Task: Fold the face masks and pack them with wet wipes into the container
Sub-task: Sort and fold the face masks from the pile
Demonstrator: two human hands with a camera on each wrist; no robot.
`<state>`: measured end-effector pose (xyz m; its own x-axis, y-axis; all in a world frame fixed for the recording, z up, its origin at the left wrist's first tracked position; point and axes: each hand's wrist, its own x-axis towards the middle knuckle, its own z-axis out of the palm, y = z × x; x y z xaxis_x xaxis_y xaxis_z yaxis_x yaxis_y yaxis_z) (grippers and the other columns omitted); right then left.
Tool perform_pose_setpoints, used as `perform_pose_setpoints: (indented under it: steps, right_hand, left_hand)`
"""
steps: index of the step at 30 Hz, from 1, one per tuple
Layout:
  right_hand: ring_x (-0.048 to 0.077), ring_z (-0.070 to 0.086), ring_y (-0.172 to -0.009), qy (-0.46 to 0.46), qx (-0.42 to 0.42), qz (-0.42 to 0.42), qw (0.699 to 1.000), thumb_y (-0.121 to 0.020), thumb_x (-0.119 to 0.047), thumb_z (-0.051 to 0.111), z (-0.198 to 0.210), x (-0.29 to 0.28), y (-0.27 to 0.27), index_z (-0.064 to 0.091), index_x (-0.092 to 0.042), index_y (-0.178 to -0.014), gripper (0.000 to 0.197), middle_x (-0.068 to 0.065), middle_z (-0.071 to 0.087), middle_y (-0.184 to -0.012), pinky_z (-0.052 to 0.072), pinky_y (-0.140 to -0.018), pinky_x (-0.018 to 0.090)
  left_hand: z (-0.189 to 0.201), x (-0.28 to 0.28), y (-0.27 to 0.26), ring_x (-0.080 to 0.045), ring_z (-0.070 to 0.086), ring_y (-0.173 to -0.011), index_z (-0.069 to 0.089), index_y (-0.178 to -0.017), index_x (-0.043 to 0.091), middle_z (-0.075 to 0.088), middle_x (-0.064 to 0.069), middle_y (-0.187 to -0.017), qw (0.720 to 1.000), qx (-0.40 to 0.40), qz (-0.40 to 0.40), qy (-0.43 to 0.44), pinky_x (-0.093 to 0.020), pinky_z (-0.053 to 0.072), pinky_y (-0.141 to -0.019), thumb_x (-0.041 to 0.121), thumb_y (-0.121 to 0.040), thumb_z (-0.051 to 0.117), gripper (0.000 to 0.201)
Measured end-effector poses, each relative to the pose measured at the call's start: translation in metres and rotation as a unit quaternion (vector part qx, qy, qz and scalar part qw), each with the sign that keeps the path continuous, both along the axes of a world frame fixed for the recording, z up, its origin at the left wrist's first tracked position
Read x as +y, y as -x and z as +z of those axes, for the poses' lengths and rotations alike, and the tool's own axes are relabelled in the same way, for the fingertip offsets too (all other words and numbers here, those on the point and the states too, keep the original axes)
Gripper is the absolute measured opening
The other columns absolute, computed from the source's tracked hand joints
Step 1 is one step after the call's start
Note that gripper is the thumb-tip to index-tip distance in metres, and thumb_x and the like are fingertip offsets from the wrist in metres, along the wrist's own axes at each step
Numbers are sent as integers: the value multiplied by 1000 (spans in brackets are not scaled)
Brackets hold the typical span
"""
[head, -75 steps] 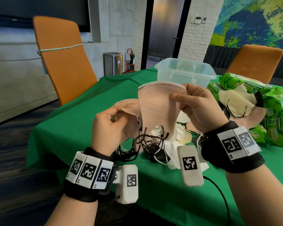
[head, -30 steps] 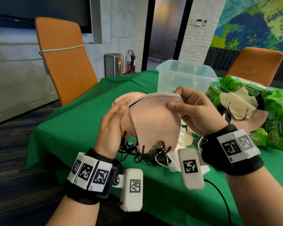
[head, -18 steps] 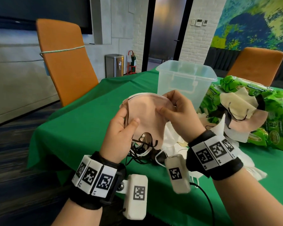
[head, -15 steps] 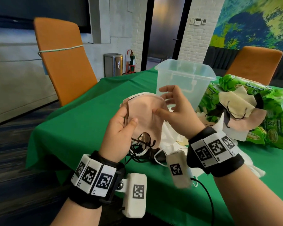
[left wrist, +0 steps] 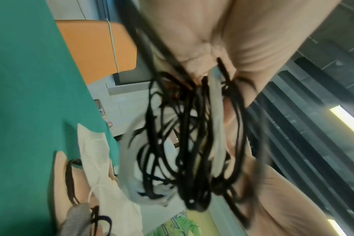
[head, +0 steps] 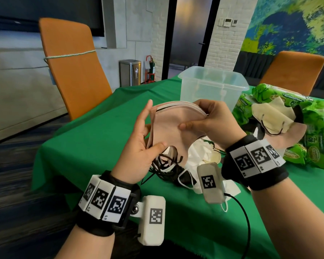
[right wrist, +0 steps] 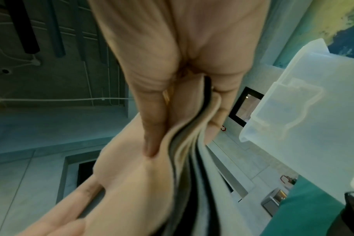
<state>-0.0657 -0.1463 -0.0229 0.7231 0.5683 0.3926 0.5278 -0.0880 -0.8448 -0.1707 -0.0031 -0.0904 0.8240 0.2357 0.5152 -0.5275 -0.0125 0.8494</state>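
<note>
I hold a stack of folded pink face masks (head: 176, 131) upright above the green table's near edge. My left hand (head: 155, 126) pinches its lower left part, thumb in front and straight fingers behind. At the top right edge my right hand (head: 191, 116) pinches the stack, thumb (right wrist: 152, 127) pressed on the front layer (right wrist: 141, 175). Tangled black and white ear loops (head: 166, 163) (left wrist: 192, 143) hang below my left palm. The clear plastic container (head: 213, 85) stands open just behind the hands. Green wet wipe packs (head: 316, 131) lie at the right.
Cream and pink masks (head: 269, 118) lie on the wet wipe packs. A heap of white masks (head: 200, 156) sits on the green tablecloth (head: 101, 143) under my hands. Orange chairs stand at the far left (head: 73, 68) and far right (head: 295, 70).
The two pink masks have come together into one stack. My right hand let go briefly, then took hold again at the top right edge. My left fingers have straightened behind the stack.
</note>
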Motion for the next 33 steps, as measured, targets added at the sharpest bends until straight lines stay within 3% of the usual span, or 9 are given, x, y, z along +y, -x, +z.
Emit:
perform_pose_setpoints:
  steps: [3,6,10,12,17,21,27,31,33]
  right_hand:
    - [8,58,-59,-13,-20,-36,999,-57,-2,83,3,-2,0,60,-16,-70,30,-2,63,-68,53,-57,28]
    - [2,56,-52,-13,-18,-36,999,-58,-1,82,6,-3,1,60,-14,-70,29,-2,62,-67,50,-51,20]
    - [18,57,-61,38,-7,-18,999,-59,-1,82,6,-4,3,62,-8,-73,26,9,63,-71,52,-57,32]
    - [18,57,-61,37,-8,-26,999,-59,-1,82,6,-6,2,62,-9,-72,26,8,63,-71,51,-58,33]
    - [2,52,-47,13,-27,-55,998,-58,1,82,7,-11,-5,61,-16,-66,28,-13,61,-52,46,-47,17]
    - [-4,50,-45,-13,-42,-81,996,-58,2,82,17,-19,-13,61,-18,-66,30,-17,60,-49,47,-48,16]
    - [-1,52,-46,55,-24,-7,998,-58,3,81,15,-19,-7,60,-13,-68,28,-14,61,-50,46,-45,15]
    - [-3,53,-49,78,-17,21,997,-59,3,81,10,-14,-4,60,-9,-75,30,-14,62,-53,44,-48,12]
    - [-3,55,-50,79,-14,30,996,-60,4,80,9,-11,-4,59,-7,-79,31,-10,63,-58,44,-47,13]
  left_hand:
    - [-3,1,0,-3,64,-89,24,-136,35,62,-5,-108,999,34,4,9,-20,50,-85,-11,-81,60,80]
    - [0,1,-1,0,65,-85,31,-131,29,65,-3,-98,998,47,-1,39,-14,49,-74,-7,-86,52,62]
    - [4,4,-4,-2,66,-71,49,-115,27,71,6,-76,997,52,20,60,-18,50,-67,16,-84,51,33]
    - [5,6,-4,-1,63,-64,52,-114,27,70,9,-70,996,59,32,52,-16,48,-62,14,-89,49,29]
    - [3,4,-5,4,64,-71,47,-122,21,70,9,-83,995,90,16,28,-11,47,-61,1,-90,48,38]
    - [-3,-1,-3,3,60,-67,46,-124,20,65,5,-92,993,118,8,10,-15,50,-62,1,-90,49,39]
    - [8,-4,-3,5,56,-99,56,-114,31,60,21,-106,992,97,72,27,-25,41,-95,48,-80,51,39]
    - [11,-9,-10,11,44,-116,32,-137,29,46,21,-126,995,74,71,-19,-12,34,-101,46,-75,69,75]
    - [8,-11,-14,7,40,-125,26,-136,31,42,17,-134,995,61,71,-43,-21,31,-110,36,-79,68,71]
